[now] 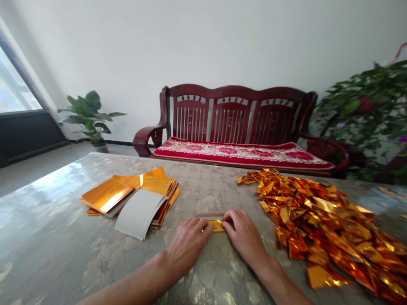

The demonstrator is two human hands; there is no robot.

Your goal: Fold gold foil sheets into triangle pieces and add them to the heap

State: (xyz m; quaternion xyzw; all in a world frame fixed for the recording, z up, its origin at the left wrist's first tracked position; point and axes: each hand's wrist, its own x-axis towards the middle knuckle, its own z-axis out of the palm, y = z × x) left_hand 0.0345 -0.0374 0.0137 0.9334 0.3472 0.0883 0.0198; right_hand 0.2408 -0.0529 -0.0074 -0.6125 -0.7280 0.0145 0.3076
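A narrow folded strip of gold foil paper (218, 225) lies on the table between my hands. My left hand (190, 237) is closed on its left end, thumb and fingers pressed on it. At the other end, my right hand (243, 233) pinches the strip between thumb and fingers. To the left lies a stack of flat gold foil sheets (111, 192), with a pale sheet (141, 213) showing its plain back on top. A large heap of folded gold foil pieces (305, 212) spreads along the right side.
The table (63, 237) has a glossy patterned cover. Beyond it stands a dark red wooden bench (235, 114) with a red floral seat cover (241, 153). One potted plant (92, 114) stands at the back left, and leafy plants (375, 106) fill the right.
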